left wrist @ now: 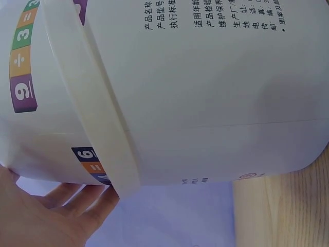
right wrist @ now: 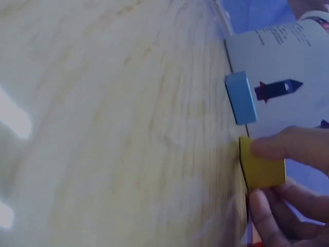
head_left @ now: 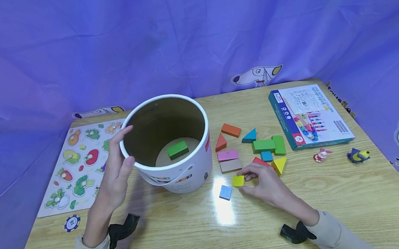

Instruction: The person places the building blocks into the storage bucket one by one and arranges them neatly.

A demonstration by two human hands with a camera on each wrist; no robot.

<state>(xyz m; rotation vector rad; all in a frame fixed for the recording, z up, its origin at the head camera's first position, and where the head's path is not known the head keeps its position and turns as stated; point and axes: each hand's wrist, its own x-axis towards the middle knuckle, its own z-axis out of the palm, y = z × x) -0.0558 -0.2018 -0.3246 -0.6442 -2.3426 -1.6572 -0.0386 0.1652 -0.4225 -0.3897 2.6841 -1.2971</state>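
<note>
My left hand (head_left: 113,178) rests against the near-left side of a white bucket (head_left: 191,177), thumb and index finger at its rim. The left wrist view shows other fingers (left wrist: 97,208) touching the outer wall near the white handle (left wrist: 97,113). Inside the bucket lies a green block (head_left: 178,150). My right hand (head_left: 263,183) pinches a small yellow block (right wrist: 262,167) between thumb and fingers, low over the table. A light-blue block (head_left: 225,193) lies just to its left. A red block (head_left: 261,162) is partly hidden behind the right hand.
Right of the bucket lie several coloured blocks, among them a pink block (head_left: 227,155), an orange block (head_left: 231,130) and a yellow triangle (head_left: 279,165). A boxed toy (head_left: 312,116) and two small figures stand farther right. A vegetable puzzle board (head_left: 81,163) lies at left, near a chip (head_left: 72,223).
</note>
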